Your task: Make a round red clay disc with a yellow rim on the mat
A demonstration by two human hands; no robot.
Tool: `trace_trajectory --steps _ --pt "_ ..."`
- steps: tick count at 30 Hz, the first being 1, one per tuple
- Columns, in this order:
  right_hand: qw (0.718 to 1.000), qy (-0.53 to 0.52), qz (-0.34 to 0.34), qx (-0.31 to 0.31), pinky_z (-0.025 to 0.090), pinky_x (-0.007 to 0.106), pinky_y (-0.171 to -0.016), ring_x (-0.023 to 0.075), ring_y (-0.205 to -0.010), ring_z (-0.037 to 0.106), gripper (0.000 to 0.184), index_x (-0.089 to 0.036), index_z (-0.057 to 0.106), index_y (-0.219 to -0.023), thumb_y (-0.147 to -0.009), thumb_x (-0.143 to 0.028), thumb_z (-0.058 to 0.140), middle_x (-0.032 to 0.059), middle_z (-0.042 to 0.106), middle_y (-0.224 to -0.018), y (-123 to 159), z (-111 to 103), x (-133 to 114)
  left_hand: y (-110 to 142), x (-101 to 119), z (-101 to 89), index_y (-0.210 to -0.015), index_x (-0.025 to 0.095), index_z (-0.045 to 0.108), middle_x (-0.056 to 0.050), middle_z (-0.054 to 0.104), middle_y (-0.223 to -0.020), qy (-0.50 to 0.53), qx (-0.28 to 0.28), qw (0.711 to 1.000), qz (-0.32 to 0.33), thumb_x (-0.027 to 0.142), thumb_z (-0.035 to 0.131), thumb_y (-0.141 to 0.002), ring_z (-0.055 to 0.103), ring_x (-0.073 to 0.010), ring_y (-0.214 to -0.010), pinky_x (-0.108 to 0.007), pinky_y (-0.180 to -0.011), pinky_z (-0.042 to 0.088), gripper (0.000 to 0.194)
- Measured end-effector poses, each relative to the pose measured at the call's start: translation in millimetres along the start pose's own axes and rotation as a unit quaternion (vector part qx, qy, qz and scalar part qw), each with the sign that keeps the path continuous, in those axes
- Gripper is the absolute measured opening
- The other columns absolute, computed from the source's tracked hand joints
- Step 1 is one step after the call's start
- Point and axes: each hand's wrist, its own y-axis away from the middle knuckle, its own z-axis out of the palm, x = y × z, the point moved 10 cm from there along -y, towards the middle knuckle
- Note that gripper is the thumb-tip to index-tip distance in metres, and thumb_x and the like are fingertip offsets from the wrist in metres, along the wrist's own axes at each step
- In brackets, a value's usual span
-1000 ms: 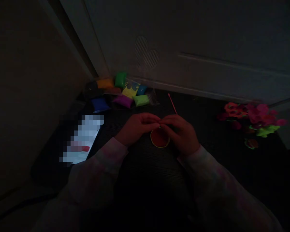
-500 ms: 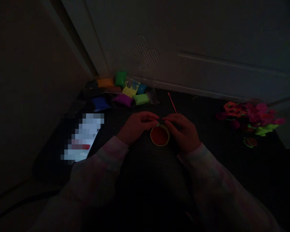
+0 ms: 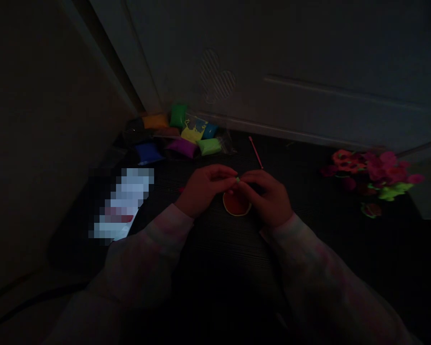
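Observation:
My left hand point(image 3: 210, 187) and my right hand point(image 3: 269, 194) meet at the fingertips over the dark table. Between their pinched fingers is a tiny pale green piece of clay point(image 3: 238, 179), gripped from both sides. Just below lies a flat red-orange disc point(image 3: 236, 203) with a thin pale yellow-green rim; the fingers hide its upper edge. A thin pink stick tool point(image 3: 256, 152) rests on the table beyond my right hand.
Several coloured clay packets point(image 3: 183, 147) lie at the back left. A lit phone screen point(image 3: 124, 203), blurred out, stands left of my forearm. Pink, orange and green clay shapes point(image 3: 384, 170) are heaped at the right, with a small round red-green piece point(image 3: 371, 210) in front. Behind is a pale panel point(image 3: 309, 57).
My right hand has shifted slightly left, and its fingertips now meet those of my left hand. The green bit has come up off the disc's top edge between the fingers.

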Motion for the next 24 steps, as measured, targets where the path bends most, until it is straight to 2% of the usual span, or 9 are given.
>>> trace_trajectory --steps 4,12,24 --pt "1.000 0.007 -0.001 -0.001 0.046 0.031 -0.072 0.0140 -0.078 0.058 0.006 -0.022 0.060 -0.075 -0.075 -0.025 0.056 0.0010 0.062 -0.079 -1 0 2 2 6 0.3 -0.081 0.014 0.061 0.001 0.065 -0.072 -0.060 0.002 0.998 0.021 0.020 0.063 -0.064 0.060 -0.0097 -0.063 -0.022 -0.060 0.049 0.018" --pt "0.998 0.052 -0.024 -0.010 0.045 0.034 -0.075 0.0158 -0.081 0.057 0.008 -0.023 0.060 -0.076 -0.075 -0.028 0.055 0.0012 0.063 -0.081 0 1 -1 4 20 -1.1 -0.078 0.016 0.064 0.000 0.067 -0.078 -0.205 0.020 0.975 0.079 0.023 0.060 -0.068 0.060 -0.0120 -0.069 -0.024 -0.067 0.048 0.013" --pt "0.999 0.051 -0.011 0.005 0.044 0.034 -0.074 0.0157 -0.079 0.057 0.007 -0.021 0.058 -0.076 -0.076 -0.025 0.052 0.0024 0.062 -0.080 0 -1 1 6 24 1.4 -0.078 0.016 0.064 0.001 0.067 -0.077 -0.210 0.019 0.972 0.103 0.024 0.058 -0.069 0.061 -0.0126 -0.071 -0.024 -0.069 0.047 0.013"
